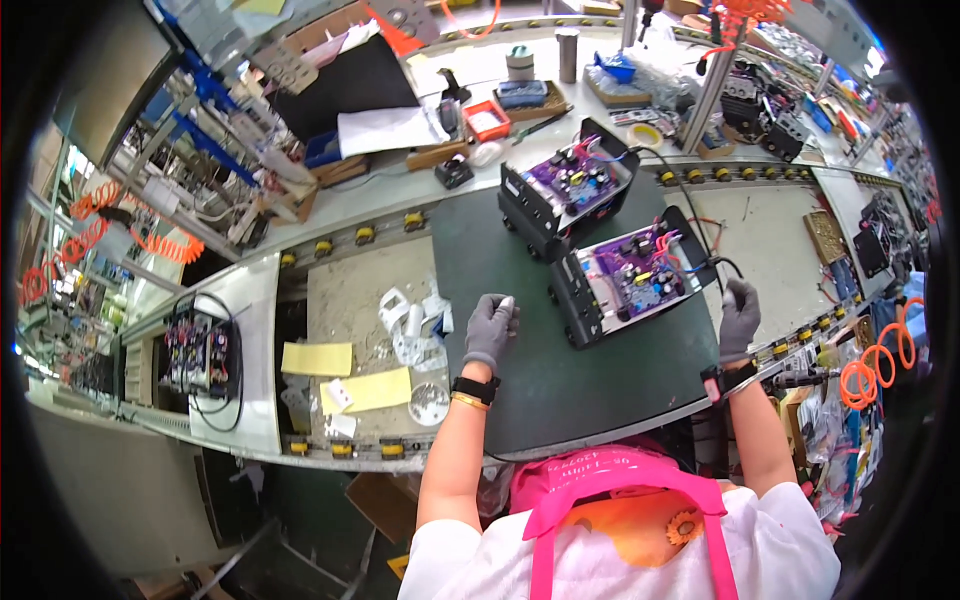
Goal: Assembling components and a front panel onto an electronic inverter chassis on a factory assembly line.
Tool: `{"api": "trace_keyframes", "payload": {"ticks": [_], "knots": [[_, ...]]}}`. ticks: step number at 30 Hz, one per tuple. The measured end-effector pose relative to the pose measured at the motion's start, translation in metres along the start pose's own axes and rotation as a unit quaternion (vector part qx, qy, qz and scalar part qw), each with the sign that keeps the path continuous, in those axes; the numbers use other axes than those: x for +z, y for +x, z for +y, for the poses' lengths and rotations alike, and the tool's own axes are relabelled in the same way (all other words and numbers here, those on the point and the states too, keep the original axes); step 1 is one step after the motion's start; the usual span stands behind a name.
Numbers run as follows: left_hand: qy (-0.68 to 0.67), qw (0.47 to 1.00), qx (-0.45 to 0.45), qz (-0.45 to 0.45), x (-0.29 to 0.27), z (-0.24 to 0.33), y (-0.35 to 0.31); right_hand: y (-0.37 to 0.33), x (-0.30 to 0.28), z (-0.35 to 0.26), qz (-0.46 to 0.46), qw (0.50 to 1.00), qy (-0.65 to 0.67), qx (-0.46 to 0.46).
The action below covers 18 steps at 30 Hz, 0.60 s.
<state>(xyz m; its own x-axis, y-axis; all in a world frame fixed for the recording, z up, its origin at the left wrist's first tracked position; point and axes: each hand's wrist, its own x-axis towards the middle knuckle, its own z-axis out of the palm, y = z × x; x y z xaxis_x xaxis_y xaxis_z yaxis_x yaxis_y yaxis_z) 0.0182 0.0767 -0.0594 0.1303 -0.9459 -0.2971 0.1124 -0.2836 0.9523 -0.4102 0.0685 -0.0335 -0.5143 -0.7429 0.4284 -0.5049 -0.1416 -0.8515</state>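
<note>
Open unit lies between two gloved hands, closer to the right

From where I stand, the near open unit (645,275) sits on the dark green board (530,405), slightly farther from the worker than the two hands. Its long axis runs left to right, the right end a little farther off, with the black panel (583,303) at the left end and the purple circuit board (637,271) facing up.

The right hand (739,318) is the nearer one, just beside the unit's right end, where a black cable (729,262) curves out toward the fingers. Those fingers are curled, but I cannot tell whether they are clamped on the cable or only close to it. The left hand (490,328) is bunched, fingers together, with nothing I can make out in it; a strip of green separates it from the black panel. Just beyond, the far open unit (572,185) stands close behind the near one.
</note>
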Motion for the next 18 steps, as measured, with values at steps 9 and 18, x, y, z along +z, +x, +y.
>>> {"api": "trace_keyframes", "payload": {"ticks": [9,18], "knots": [[0.262,0.962,0.07,-0.022,0.042,-0.035,0.022,0.068,0.009,-0.034,-0.076,0.99,0.076,-0.091],[0.059,0.996,0.054,0.046,0.065,-0.021,0.106,-0.038,0.003,0.055,-0.17,0.974,0.033,0.144]]}}
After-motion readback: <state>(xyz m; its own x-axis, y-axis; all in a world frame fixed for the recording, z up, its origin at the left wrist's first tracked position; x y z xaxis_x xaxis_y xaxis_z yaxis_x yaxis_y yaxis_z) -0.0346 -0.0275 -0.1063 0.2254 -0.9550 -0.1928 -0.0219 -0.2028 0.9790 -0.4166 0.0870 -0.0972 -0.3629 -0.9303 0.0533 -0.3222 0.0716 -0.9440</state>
